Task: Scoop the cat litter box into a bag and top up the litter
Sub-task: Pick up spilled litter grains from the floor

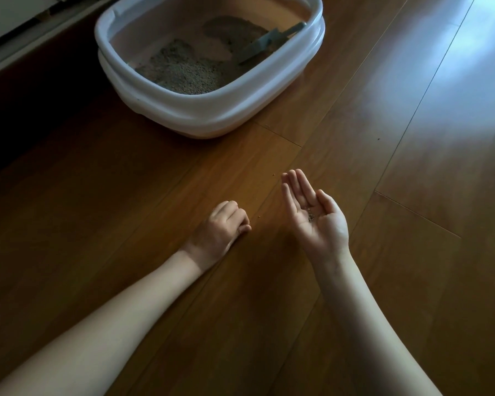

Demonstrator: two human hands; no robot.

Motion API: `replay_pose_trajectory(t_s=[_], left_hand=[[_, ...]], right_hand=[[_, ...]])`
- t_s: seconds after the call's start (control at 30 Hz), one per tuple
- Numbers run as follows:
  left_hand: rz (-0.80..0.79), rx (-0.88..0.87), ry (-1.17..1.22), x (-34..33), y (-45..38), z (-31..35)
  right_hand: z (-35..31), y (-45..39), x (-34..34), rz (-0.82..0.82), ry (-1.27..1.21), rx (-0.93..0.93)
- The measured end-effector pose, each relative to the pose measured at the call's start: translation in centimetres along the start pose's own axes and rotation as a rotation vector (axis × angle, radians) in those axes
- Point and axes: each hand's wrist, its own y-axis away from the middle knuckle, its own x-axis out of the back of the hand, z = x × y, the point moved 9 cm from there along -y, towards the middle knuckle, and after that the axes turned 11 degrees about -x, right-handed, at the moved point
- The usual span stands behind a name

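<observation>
A white litter box stands on the wooden floor at the top of the view. Grey litter covers only part of its bottom. A grey scoop leans inside against the right wall. My right hand is held palm up below the box, fingers together, with a few litter grains lying in the palm. My left hand rests knuckles up on the floor beside it, fingertips pinched together against the boards. Whether it pinches a grain is hidden.
A few stray grains lie on the floorboards between my hands and the box, and one near my left fingertips. A wall base runs along the top left. Bright light falls on the floor at the right.
</observation>
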Motion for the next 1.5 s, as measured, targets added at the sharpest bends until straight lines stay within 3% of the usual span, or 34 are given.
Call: replay_pose_trajectory(t_s=[0.27, 0.57, 0.77, 1.07, 1.2, 1.33, 1.5], left_hand=[[-0.067, 0.025, 0.009, -0.1, -1.9, 0.0], [-0.2, -0.21, -0.068, -2.2, -3.7, 1.2], [-0.036, 0.108, -0.022, -1.6, -8.9, -4.1], [-0.141, -0.021, -0.107, -3.1, -11.5, -3.2], [-0.111, 0.013, -0.139, -3.3, -11.4, -3.7], [-0.25, 0.093, -0.152, -4.2, -11.6, -4.0], [-0.076, 0.262, 0.02, -0.2, -6.7, -4.5]], right_hand=[[0.1, -0.1, 0.1, 0.006, -0.007, -0.011], [-1.0, 0.3, 0.5, 0.026, -0.031, 0.009], [-1.9, 0.8, 0.3, 0.04, -0.024, 0.032], [-2.0, 0.5, 0.5, 0.037, -0.047, 0.023], [-1.8, 0.2, 0.7, 0.051, -0.052, 0.01], [-1.6, 0.2, 0.8, 0.053, -0.058, 0.011], [-1.6, 0.2, 1.0, 0.058, -0.046, 0.017]])
